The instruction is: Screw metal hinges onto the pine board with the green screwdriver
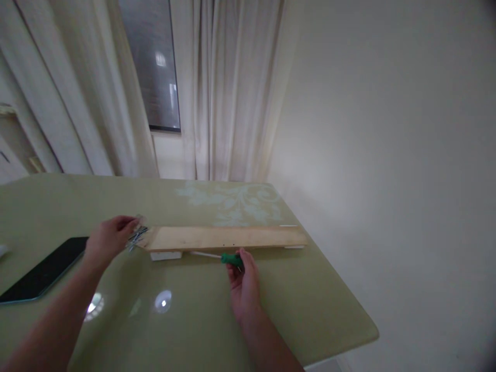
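Note:
A long pale wooden board (228, 237) lies across the table, raised on a white block (166, 256) under its left part and something white under its right end. My right hand (244, 284) grips a screwdriver (231, 260) by its green handle, just in front of the board. The thin shaft points left toward the white block. At the board's left end, my left hand (110, 237) is closed, pinching what looks like a clear plastic bag of screws (137, 237). Two small dark dots mark the board near its front edge.
The green glossy table (194, 320) has a pale floral pattern at the back. A black tablet-like slab (46, 268) lies at left beside my left arm. A wall (387, 181) runs along the right side. Curtains (232, 93) and a dark window (155, 62) stand behind.

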Motion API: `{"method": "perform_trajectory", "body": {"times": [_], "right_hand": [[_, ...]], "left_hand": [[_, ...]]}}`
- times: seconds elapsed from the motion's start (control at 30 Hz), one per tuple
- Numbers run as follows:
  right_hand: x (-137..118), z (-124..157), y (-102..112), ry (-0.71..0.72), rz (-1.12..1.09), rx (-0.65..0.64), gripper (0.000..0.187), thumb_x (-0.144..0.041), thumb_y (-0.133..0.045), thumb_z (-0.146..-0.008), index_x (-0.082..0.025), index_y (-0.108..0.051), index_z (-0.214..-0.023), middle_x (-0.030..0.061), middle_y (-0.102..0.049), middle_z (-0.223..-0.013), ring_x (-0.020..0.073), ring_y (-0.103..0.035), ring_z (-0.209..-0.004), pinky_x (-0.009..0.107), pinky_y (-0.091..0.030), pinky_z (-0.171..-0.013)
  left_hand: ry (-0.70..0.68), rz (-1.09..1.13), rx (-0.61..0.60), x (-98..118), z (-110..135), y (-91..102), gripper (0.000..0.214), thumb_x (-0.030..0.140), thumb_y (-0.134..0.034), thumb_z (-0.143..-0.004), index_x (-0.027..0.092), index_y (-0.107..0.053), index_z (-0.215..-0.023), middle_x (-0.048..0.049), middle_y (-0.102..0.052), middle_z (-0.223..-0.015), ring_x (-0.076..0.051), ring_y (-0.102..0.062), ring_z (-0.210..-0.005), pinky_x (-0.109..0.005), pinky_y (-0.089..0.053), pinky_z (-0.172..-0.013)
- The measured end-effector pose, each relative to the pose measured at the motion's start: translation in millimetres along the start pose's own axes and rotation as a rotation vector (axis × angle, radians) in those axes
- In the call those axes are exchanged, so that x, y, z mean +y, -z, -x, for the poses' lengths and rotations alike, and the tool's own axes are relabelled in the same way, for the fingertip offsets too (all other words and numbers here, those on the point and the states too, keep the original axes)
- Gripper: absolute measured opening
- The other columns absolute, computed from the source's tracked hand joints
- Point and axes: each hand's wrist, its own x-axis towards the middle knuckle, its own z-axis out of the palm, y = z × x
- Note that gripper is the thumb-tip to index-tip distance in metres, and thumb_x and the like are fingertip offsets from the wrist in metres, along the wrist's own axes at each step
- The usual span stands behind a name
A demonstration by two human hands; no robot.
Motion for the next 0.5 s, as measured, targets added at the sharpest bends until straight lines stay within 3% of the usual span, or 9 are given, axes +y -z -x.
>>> {"method": "perform_trajectory", "body": {"times": [0.1, 0.2, 0.3, 0.4, 0.5], "right_hand": [[-7, 3, -5, -0.003, -0.050, -0.041, 0.050, -0.044, -0.101, -0.055, -0.022, -0.064, -0.078, 0.0002, -0.076, -0.081, 0.0165, -0.074, -0.071, 0.024, -0.060, -0.058], [-15, 6, -11, 0.014, -0.098, -0.112, 0.046, -0.035, -0.103, -0.053, -0.023, -0.064, -0.075, 0.0018, -0.079, -0.091, 0.0202, -0.078, -0.092, 0.027, -0.065, -0.074], [-26, 13, -8, -0.017, -0.112, -0.176, 0.042, -0.029, -0.101, -0.056, -0.023, -0.068, -0.080, 0.0026, -0.080, -0.092, 0.0193, -0.077, -0.089, 0.028, -0.064, -0.074], [-44, 19, 14, -0.010, -0.018, -0.214, 0.037, -0.039, -0.094, -0.068, -0.023, -0.073, -0.094, 0.0030, -0.077, -0.084, 0.0172, -0.072, -0.072, 0.026, -0.058, -0.059], [-83, 11, 51, 0.268, 0.240, -0.275, 0.050, -0.036, -0.083, -0.076, -0.029, -0.071, -0.125, -0.0006, -0.071, -0.081, 0.0155, -0.062, -0.064, 0.026, -0.050, -0.056]], "left_hand": [[0.121, -0.111, 0.045, -24, 8, -0.1, 0.042, 0.060, -0.059, -0.086, 0.023, -0.075, -0.097, -0.0085, -0.080, -0.086, -0.037, -0.073, -0.089, -0.036, -0.050, -0.066], [0.133, -0.131, 0.008, -25, 16, -13.0, 0.039, 0.056, -0.057, -0.086, 0.024, -0.074, -0.099, -0.0086, -0.080, -0.088, -0.036, -0.073, -0.088, -0.038, -0.052, -0.068], [0.081, -0.195, 0.002, -24, 20, -24.8, 0.046, 0.057, -0.049, -0.090, 0.022, -0.073, -0.110, -0.0140, -0.080, -0.103, -0.039, -0.073, -0.093, -0.045, -0.055, -0.074], [0.000, -0.230, 0.094, -25, 24, -28.2, 0.055, 0.060, -0.036, -0.096, 0.022, -0.069, -0.118, -0.0179, -0.075, -0.119, -0.042, -0.070, -0.108, -0.052, -0.056, -0.088], [-0.081, -0.127, 0.160, -15, 24, -25.5, 0.058, 0.066, -0.035, -0.096, 0.027, -0.063, -0.130, -0.0111, -0.072, -0.129, -0.035, -0.072, -0.102, -0.049, -0.058, -0.091]]}}
